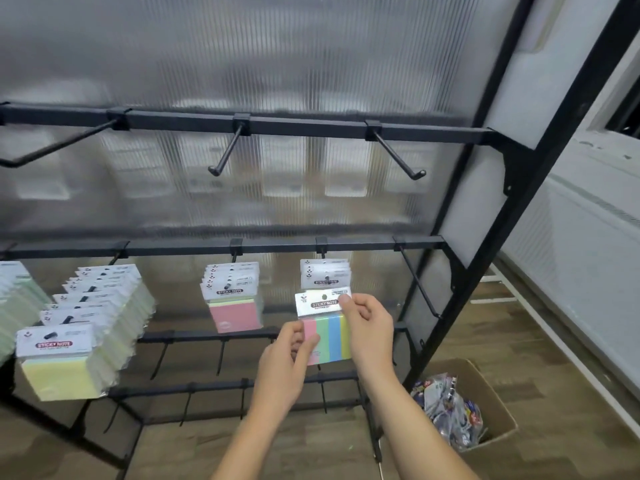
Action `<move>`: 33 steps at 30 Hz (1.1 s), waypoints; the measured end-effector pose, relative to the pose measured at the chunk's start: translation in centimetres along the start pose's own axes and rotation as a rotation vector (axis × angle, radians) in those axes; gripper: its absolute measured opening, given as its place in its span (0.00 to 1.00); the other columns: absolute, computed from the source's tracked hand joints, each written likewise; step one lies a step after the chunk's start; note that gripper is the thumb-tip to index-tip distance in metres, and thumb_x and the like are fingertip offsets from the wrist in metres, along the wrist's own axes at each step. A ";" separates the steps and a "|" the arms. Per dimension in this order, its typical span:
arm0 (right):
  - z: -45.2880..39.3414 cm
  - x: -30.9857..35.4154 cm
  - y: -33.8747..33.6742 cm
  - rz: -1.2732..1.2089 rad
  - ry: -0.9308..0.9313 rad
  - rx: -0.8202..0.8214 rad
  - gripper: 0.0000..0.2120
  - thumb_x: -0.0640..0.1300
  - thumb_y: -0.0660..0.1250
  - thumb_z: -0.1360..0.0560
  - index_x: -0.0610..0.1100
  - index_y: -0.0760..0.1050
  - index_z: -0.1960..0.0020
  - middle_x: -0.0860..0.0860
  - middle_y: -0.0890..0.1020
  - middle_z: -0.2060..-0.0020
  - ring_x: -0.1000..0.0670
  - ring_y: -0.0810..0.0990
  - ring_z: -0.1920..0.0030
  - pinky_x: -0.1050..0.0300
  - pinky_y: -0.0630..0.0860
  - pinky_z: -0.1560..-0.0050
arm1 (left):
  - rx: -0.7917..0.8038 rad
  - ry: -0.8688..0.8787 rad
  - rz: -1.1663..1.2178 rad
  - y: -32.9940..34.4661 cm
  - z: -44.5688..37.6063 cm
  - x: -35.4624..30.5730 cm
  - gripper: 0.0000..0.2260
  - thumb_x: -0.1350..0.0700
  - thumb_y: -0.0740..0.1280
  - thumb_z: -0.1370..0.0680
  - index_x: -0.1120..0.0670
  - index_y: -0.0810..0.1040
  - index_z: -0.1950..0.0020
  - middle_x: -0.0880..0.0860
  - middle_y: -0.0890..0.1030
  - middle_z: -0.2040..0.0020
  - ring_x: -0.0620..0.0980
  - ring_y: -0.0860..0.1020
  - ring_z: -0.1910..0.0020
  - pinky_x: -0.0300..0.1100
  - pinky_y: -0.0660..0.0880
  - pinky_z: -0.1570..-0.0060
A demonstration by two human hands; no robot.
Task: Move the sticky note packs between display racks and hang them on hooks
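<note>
A sticky note pack (329, 332) with pink, green, blue and yellow stripes and a white header card is held in both hands in front of the black display rack (346, 243). My right hand (369, 327) pinches its header card at the upper right. My left hand (285, 367) grips its lower left corner. The pack is just below a hook (325, 271) that carries several hung packs (325, 276). To the left, another hook holds several packs with a pink one (233, 306) in front.
A long row of packs (83, 327) hangs at the left. The top rail's hooks (225, 154) are bare, as is a hook (419, 289) at the right of the middle rail. A cardboard box (485, 403) of wrapped items sits on the wooden floor at the right.
</note>
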State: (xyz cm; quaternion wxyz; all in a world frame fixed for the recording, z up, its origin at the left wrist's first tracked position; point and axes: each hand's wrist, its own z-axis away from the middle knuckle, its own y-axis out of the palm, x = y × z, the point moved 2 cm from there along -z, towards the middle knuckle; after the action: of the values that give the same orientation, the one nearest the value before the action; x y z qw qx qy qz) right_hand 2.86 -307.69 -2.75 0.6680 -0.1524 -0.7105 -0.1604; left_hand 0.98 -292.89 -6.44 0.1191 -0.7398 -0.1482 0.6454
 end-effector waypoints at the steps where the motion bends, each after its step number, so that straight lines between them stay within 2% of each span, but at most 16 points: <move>1: -0.1 -0.1 -0.1 0.010 -0.014 -0.004 0.07 0.45 0.70 0.22 0.41 0.80 0.55 0.48 0.83 0.65 0.56 0.79 0.64 0.63 0.74 0.63 | -0.005 0.034 -0.181 -0.4 0.0 0.2 0.03 0.51 0.67 0.20 0.44 0.75 0.47 0.40 0.83 0.55 0.41 0.80 0.55 0.41 0.76 0.54; 2: -0.2 -0.2 -0.2 0.019 -0.023 -0.013 0.07 0.45 0.70 0.22 0.42 0.80 0.55 0.49 0.83 0.65 0.57 0.78 0.64 0.65 0.74 0.63 | -0.026 0.052 -0.330 -1.0 0.0 0.4 0.04 0.49 0.65 0.20 0.44 0.74 0.45 0.39 0.82 0.54 0.42 0.80 0.54 0.43 0.76 0.55; 4: -0.7 -0.1 0.0 0.034 -0.024 -0.042 0.06 0.45 0.70 0.22 0.43 0.79 0.55 0.51 0.82 0.64 0.60 0.77 0.65 0.69 0.72 0.64 | -0.097 0.042 -0.446 -2.2 -0.1 0.5 0.07 0.51 0.62 0.19 0.46 0.74 0.41 0.40 0.81 0.51 0.46 0.80 0.53 0.46 0.76 0.55; 7: -1.7 0.0 0.4 0.037 -0.026 -0.080 0.06 0.45 0.70 0.22 0.42 0.79 0.55 0.50 0.83 0.63 0.58 0.78 0.65 0.70 0.72 0.65 | -0.164 0.004 -0.486 -3.6 -0.2 0.4 0.06 0.52 0.62 0.19 0.47 0.74 0.42 0.41 0.80 0.54 0.47 0.79 0.54 0.46 0.76 0.55; 14: -2.8 -0.2 1.7 0.128 -0.043 -0.160 0.08 0.46 0.69 0.22 0.41 0.77 0.57 0.50 0.80 0.65 0.55 0.76 0.65 0.71 0.70 0.68 | -0.178 0.005 -0.488 -4.4 0.9 0.5 0.04 0.52 0.64 0.20 0.47 0.74 0.46 0.41 0.79 0.58 0.46 0.79 0.56 0.42 0.71 0.58; 18: -3.4 -0.5 2.5 0.171 -0.096 -0.169 0.08 0.45 0.68 0.21 0.41 0.76 0.56 0.53 0.79 0.65 0.57 0.76 0.65 0.73 0.70 0.66 | -0.170 -0.006 -0.507 -5.0 1.4 0.8 0.04 0.52 0.64 0.20 0.47 0.74 0.46 0.40 0.77 0.60 0.45 0.78 0.58 0.41 0.71 0.59; 21: -3.4 -1.4 2.9 0.218 -0.112 -0.181 0.06 0.47 0.68 0.21 0.45 0.75 0.53 0.52 0.79 0.57 0.57 0.77 0.59 0.72 0.70 0.60 | -0.159 -0.010 -0.540 -5.9 1.6 1.3 0.03 0.52 0.64 0.20 0.47 0.73 0.47 0.40 0.78 0.59 0.45 0.78 0.58 0.42 0.71 0.59; 24: -2.5 -3.8 2.8 0.212 -0.055 -0.249 0.08 0.45 0.70 0.23 0.46 0.72 0.48 0.49 0.76 0.51 0.51 0.77 0.54 0.61 0.73 0.50 | -0.128 -0.060 -0.564 -7.0 2.1 2.7 0.03 0.51 0.63 0.20 0.47 0.73 0.47 0.40 0.78 0.58 0.45 0.79 0.56 0.44 0.74 0.57; 26: -0.7 -5.9 3.0 0.223 0.042 -0.255 0.08 0.43 0.70 0.23 0.45 0.71 0.48 0.47 0.78 0.52 0.48 0.78 0.54 0.60 0.74 0.53 | -0.110 -0.108 -0.562 -8.1 2.7 4.0 0.04 0.50 0.63 0.20 0.46 0.73 0.46 0.39 0.78 0.57 0.44 0.79 0.56 0.44 0.76 0.56; 29: 3.2 -8.6 5.4 0.340 0.179 -0.095 0.04 0.44 0.69 0.23 0.45 0.75 0.54 0.51 0.80 0.62 0.46 0.80 0.56 0.57 0.69 0.58 | -0.094 -0.175 -0.581 -10.5 4.0 6.3 0.03 0.49 0.64 0.21 0.46 0.73 0.48 0.40 0.78 0.58 0.44 0.79 0.55 0.44 0.75 0.56; 33: 9.0 -9.2 13.4 0.497 0.129 0.378 0.09 0.50 0.69 0.23 0.48 0.77 0.60 0.54 0.81 0.64 0.51 0.79 0.59 0.60 0.73 0.59 | -0.106 -0.293 -0.624 -16.2 6.5 9.4 0.04 0.49 0.63 0.21 0.47 0.75 0.50 0.42 0.80 0.56 0.46 0.79 0.53 0.44 0.73 0.55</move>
State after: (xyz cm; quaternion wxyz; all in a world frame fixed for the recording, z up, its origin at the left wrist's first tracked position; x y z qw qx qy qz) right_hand 1.12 -291.73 -12.12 0.7468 -0.1842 -0.6250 0.1334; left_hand -5.33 -274.49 -10.07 0.2494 -0.5636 -0.4160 0.6686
